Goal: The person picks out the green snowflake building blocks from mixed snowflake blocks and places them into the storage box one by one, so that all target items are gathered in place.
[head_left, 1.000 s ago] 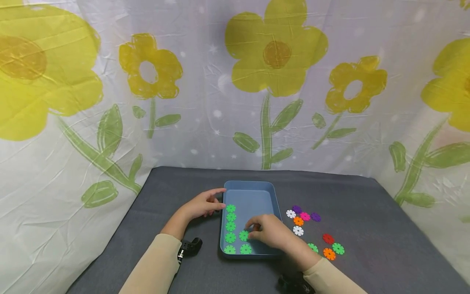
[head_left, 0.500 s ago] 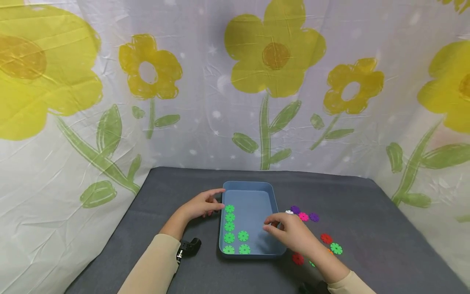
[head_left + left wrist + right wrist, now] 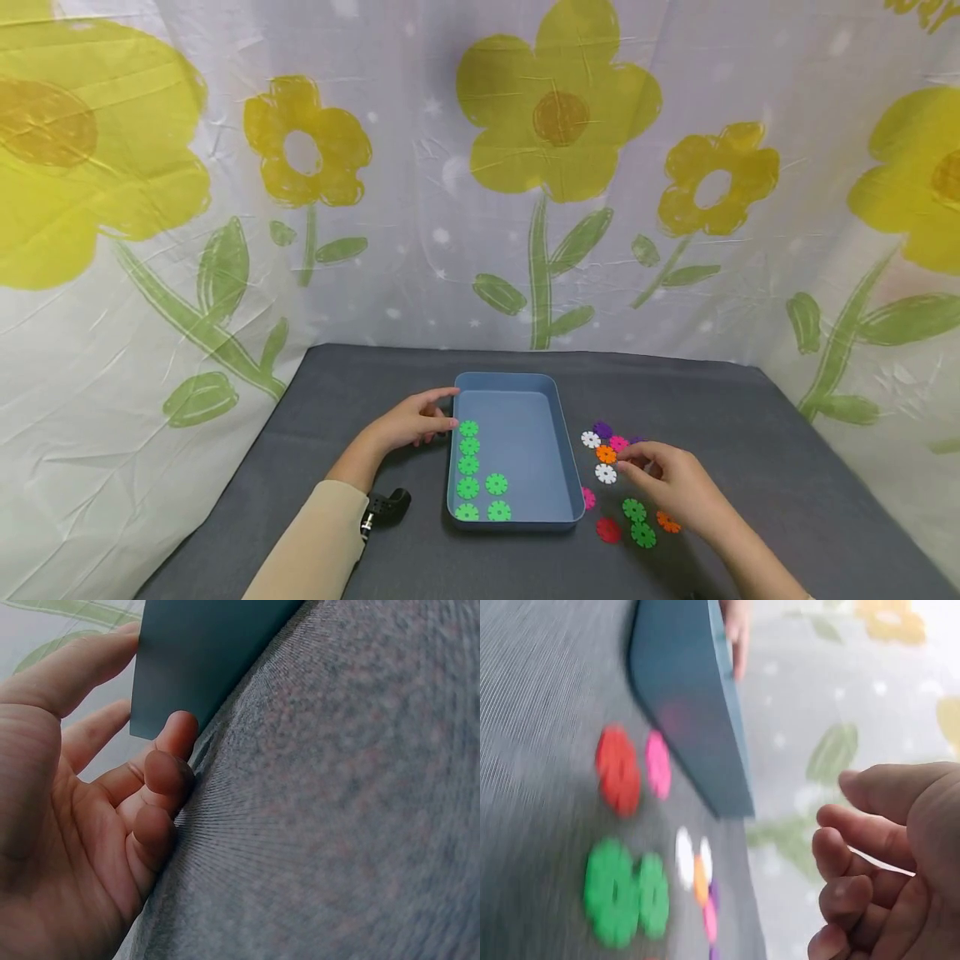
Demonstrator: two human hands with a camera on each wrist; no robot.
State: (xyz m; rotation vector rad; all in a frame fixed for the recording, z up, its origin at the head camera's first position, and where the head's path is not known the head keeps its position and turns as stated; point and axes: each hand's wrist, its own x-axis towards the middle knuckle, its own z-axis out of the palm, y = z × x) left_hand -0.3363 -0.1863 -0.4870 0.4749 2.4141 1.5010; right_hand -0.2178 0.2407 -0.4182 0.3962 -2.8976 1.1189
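A blue rectangular tray (image 3: 525,442) holds several green notched discs (image 3: 468,465), lined up along its left side with a shorter second column beside them. My left hand (image 3: 408,421) touches the tray's left rim with thumb and index finger, while its other fingers bend loosely below. Right of the tray my right hand (image 3: 671,483) hovers over the cloth, nothing between its fingers. Nearest its fingertips lie a white disc (image 3: 606,474) and an orange disc (image 3: 606,454). The right wrist view shows the same hand (image 3: 889,862) with loosely bent, bare fingers.
More loose discs lie right of the tray: a red disc (image 3: 608,530), green discs (image 3: 642,534), a pink disc (image 3: 588,498) and a purple disc (image 3: 602,430). Dark grey cloth (image 3: 390,558) covers the table. A flower-printed curtain (image 3: 420,275) hangs behind.
My right hand has moved right, from the second column of green discs inside the tray, across the right rim to above the loose discs. My left hand stays at the rim.
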